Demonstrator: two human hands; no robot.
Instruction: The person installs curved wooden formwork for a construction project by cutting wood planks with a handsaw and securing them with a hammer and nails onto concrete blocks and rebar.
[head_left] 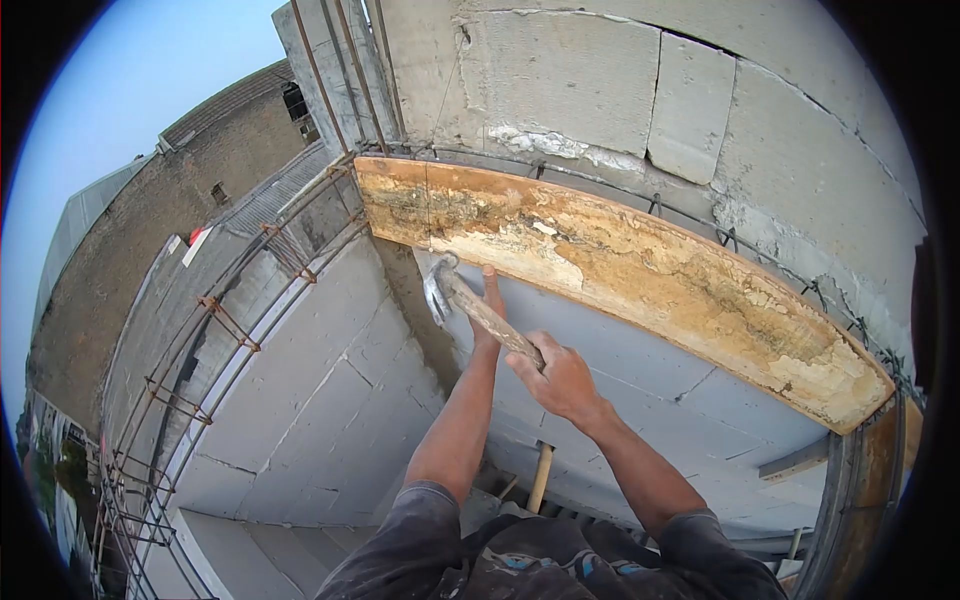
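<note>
Right, the right hand point(562, 380) is gripping a hammer point(480, 310) by its wooden handle, with the metal head sitting just under the lower edge of the stained wooden board point(640, 270). The left hand point(490, 310) is reaching up beside the hammer head, fingers flat against the block wall point(620, 360), holding nothing that's visible.

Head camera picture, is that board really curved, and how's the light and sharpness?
Head view: a fisheye lens bends straight lines, so the bow of the stained board may be distortion, and the black corners are lens vignette. Light is soft, even daylight with no hard shadows or glare. The right hand gripping the hammer and the left hand on the block wall look reasonably sharp.
</note>
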